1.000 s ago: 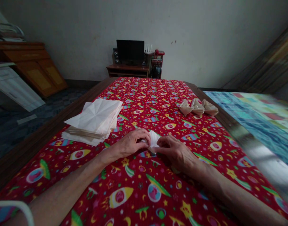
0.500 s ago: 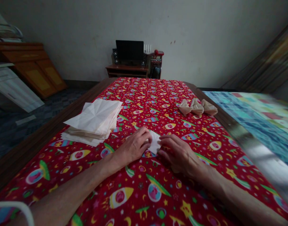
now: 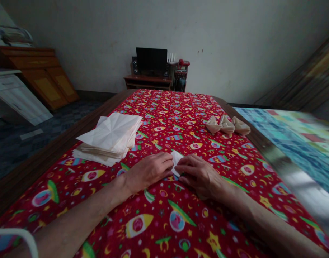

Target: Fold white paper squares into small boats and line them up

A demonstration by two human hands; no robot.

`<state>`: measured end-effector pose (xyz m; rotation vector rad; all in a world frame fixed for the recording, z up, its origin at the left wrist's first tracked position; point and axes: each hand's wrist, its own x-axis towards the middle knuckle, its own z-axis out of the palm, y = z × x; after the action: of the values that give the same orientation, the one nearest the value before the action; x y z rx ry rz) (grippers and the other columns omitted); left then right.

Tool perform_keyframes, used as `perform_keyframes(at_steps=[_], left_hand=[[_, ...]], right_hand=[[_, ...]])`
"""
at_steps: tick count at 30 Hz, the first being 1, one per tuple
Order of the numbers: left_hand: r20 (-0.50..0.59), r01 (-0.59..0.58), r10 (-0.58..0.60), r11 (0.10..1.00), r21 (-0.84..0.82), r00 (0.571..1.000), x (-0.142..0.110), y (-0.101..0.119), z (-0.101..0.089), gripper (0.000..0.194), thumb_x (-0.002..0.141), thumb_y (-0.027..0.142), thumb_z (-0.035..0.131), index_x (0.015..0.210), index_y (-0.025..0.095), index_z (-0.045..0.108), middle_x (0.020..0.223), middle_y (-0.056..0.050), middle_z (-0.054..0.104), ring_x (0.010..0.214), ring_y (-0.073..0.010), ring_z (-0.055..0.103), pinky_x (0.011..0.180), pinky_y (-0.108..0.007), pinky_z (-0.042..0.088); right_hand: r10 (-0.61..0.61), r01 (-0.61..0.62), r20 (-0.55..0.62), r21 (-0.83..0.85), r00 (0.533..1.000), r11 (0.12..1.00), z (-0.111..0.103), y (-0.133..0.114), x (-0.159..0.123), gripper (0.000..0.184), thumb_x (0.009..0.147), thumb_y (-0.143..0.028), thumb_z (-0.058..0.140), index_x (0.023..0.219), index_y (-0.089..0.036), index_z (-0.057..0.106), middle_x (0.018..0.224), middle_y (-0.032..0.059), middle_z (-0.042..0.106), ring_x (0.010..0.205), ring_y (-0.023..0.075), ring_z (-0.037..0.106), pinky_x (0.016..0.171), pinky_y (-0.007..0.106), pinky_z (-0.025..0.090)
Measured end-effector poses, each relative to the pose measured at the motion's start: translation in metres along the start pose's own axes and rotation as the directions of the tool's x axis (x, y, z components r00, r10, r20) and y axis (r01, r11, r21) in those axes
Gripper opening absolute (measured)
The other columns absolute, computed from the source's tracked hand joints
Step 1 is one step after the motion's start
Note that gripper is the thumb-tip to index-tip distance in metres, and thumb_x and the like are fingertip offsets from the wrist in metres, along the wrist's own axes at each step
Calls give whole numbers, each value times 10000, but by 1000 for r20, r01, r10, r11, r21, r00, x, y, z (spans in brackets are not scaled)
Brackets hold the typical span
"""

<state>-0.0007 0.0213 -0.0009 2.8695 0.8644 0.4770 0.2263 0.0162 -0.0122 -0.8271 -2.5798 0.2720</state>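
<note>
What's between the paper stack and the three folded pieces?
Only bare red patterned cloth lies between the paper stack and the three folded pieces, as the head view shows.

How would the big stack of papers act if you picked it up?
The stack of papers would probably bend and flop, since its sheets look thin. They might slide apart, because they lie loose and uneven. The creased top sheet could lift off alone.

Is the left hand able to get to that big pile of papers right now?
Probably yes: the left hand is close to the pile of papers and nothing stands between them, though its fingers are busy at the small white paper.
</note>
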Motion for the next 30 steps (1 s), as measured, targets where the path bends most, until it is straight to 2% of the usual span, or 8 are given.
perform_keyframes(at_steps=[3,6,10,14,19,24,27,30], left_hand=[[30,-69,66,987,144,997,0,1,2,184,955,194,394,960,137,569,990,-73,603,958,-191,571,862,-332,484],[4,-71,72,980,187,997,-1,-2,8,192,950,152,386,912,127,573,944,-75,607,927,-192,578,829,-328,496],[-129,59,-51,997,58,990,-1,-3,16,203,959,176,368,909,140,562,907,-60,591,886,-167,574,797,-289,494],[-211,144,-163,984,-104,964,0,-3,20,88,912,161,463,915,163,551,921,-43,566,896,-166,555,804,-286,481],[-307,237,-295,948,-213,905,2,-11,25,49,849,149,572,814,171,599,867,-18,542,834,-152,550,756,-277,469],[-276,305,-421,874,-378,864,3,-16,24,64,739,138,705,688,163,675,775,5,558,692,-105,548,613,-213,440],[-233,336,-455,846,-413,860,3,-15,21,82,698,98,725,694,179,712,721,17,567,648,-94,548,577,-201,427],[-214,369,-484,830,-418,848,4,-13,19,92,674,95,739,682,183,715,683,25,584,604,-86,546,545,-194,418]], right_hand=[[4,-5,8,67,1000,998,-4,-1,0,227,881,-292,552,1064,-188,637,1011,94,599,905,185,544,789,329,477],[10,-8,-21,85,1000,996,-2,2,0,227,878,-279,554,1066,-191,644,1005,95,607,906,183,553,780,318,482],[49,-41,-97,87,994,995,6,8,5,207,908,-224,487,967,-192,682,956,88,641,828,160,582,704,271,480],[189,-164,-146,168,971,972,7,12,13,208,907,-263,502,872,-191,693,847,55,667,736,137,603,650,232,462],[315,-287,-123,205,941,936,4,13,20,213,887,-268,519,772,-175,672,738,25,651,668,134,588,614,228,432],[268,-242,-89,233,959,942,6,17,17,198,884,-299,536,832,-183,688,799,30,642,709,132,583,635,223,430],[220,-200,-66,221,973,954,7,18,13,199,891,-300,531,883,-205,705,845,36,647,737,133,588,652,222,437],[226,-203,-82,223,971,953,6,16,14,205,897,-289,518,891,-215,708,836,32,650,725,129,595,640,218,435]])
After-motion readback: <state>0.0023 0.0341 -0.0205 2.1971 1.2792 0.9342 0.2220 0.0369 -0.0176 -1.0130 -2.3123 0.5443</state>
